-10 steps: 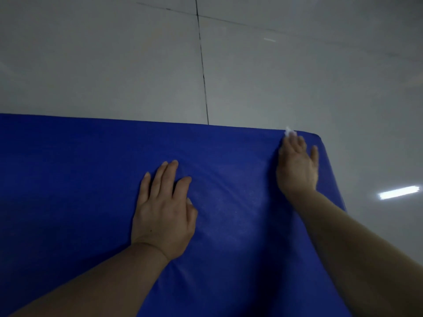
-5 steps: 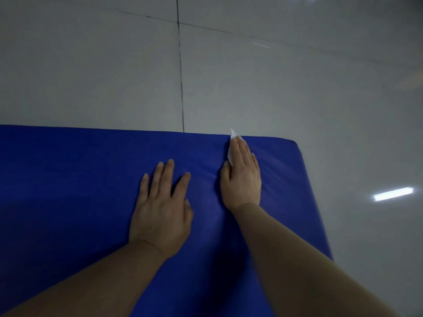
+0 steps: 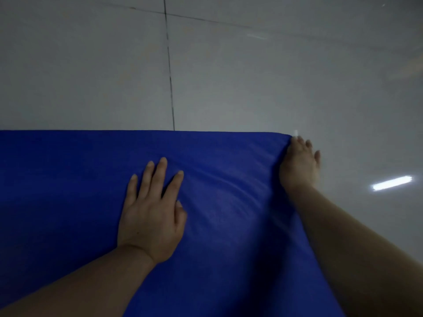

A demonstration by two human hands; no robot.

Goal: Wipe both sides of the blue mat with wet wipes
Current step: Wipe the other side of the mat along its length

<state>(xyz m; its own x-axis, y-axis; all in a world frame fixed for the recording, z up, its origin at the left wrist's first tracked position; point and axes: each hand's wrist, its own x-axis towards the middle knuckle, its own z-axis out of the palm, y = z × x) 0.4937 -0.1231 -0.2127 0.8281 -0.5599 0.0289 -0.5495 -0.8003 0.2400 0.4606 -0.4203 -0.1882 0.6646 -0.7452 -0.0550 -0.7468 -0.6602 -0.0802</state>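
Sliding from mid-mat to the blue mat's [image 3: 68,202] far-right corner, right hand [image 3: 299,163] presses wipe [image 3: 295,133] flat-fingered; left hand [image 3: 151,216] stays flat.

Mat [image 3: 68,202] on floor [image 3: 251,76]; left hand [image 3: 152,216] mid-mat, right hand [image 3: 299,165] at far-right corner.

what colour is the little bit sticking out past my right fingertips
White: it's the wet wipe peeking out under the right hand at the blue mat corner, head view.
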